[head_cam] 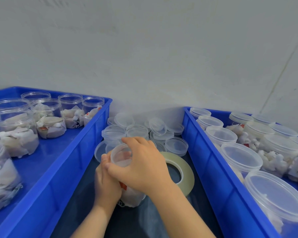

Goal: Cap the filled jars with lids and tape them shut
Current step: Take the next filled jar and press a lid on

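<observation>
Clear plastic jar (132, 196), stuffed with pale sachets, stands on the dark bench between two crates, near its front edge. The left hand (105, 182) wraps its fingers round the jar's side, while the right hand (141, 165) has its fingers curled on the rim of a lid (121, 156) held at the jar's mouth. By my judgement the lid is being seated and no tape is on it yet.

A tape roll (187, 170) lies flat just right of the jar. Loose lids (158, 127) are heaped toward the bench's back edge.

The left crate (72, 162) holds filled jars without lids (50, 121), so plenty is left. The right crate (213, 169) holds capped jars (241, 157); whether they are taped I cannot tell.

Red tags show among the sachets, but no writing is readable.
</observation>
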Available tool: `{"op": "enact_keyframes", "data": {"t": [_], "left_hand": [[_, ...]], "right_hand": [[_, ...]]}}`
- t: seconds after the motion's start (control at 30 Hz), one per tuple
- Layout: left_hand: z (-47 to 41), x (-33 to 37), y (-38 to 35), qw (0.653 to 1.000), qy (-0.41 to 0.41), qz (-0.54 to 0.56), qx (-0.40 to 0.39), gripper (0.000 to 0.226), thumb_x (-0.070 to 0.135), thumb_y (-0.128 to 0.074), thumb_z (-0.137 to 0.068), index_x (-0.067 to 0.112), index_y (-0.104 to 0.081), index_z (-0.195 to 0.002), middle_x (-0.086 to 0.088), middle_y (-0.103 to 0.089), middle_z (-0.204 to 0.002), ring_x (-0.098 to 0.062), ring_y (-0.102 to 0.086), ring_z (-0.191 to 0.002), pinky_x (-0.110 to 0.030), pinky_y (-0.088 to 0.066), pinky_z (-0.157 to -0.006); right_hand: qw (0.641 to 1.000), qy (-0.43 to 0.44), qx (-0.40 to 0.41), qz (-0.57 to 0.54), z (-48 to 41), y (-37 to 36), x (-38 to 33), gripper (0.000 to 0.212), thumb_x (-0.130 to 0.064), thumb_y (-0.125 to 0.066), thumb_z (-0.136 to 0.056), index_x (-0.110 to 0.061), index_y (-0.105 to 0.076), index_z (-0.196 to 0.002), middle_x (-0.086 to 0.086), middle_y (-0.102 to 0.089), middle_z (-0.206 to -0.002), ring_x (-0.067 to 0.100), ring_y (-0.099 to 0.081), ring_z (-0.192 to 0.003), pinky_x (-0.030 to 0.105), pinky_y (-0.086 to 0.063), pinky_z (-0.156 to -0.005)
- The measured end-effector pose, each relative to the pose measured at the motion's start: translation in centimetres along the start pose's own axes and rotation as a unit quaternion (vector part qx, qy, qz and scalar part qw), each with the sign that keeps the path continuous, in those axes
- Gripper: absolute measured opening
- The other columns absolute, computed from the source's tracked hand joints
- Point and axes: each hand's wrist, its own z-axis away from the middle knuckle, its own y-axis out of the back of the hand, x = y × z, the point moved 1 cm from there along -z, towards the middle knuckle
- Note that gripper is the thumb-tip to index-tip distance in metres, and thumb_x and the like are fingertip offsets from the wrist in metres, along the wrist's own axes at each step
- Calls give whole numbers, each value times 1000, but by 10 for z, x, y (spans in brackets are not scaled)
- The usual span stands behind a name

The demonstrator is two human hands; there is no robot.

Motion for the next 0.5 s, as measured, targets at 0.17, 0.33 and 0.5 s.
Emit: {"op": "enact_keyframes", "data": {"t": [0.17, 0.33, 0.5], "left_hand": [[-7, -8, 2, 990, 83, 88, -75, 69, 39, -16, -103, 32, -77, -74, 3, -74, -76, -4, -70, -75, -29, -53, -69], [-2, -17, 7, 997, 57, -34, -33, 17, -3, -52, -94, 3, -68, -96, -3, -63, -84, -18, -58, -82, -3, -43, -64], [-1, -14, 5, 996, 38, -73, -29, 20, -2, -51, -95, 5, -68, -101, -10, -67, -97, 17, -56, -73, -9, -43, -72]], "right_hand": [[999, 39, -13, 20, -1, 3, 5, 64, -66, -62, -72, -22, -57, -118, -6, -55, -120, 18, -45, -111, 29, -39, -89], [999, 19, 43, -5, 1, -5, 1, 57, -65, -57, -76, -26, -58, -118, -7, -55, -116, 16, -49, -108, 26, -41, -83], [998, 5, 58, 1, 0, -10, 0, 57, -69, -54, -75, -29, -58, -115, -7, -55, -115, 17, -49, -108, 28, -41, -80]]}}
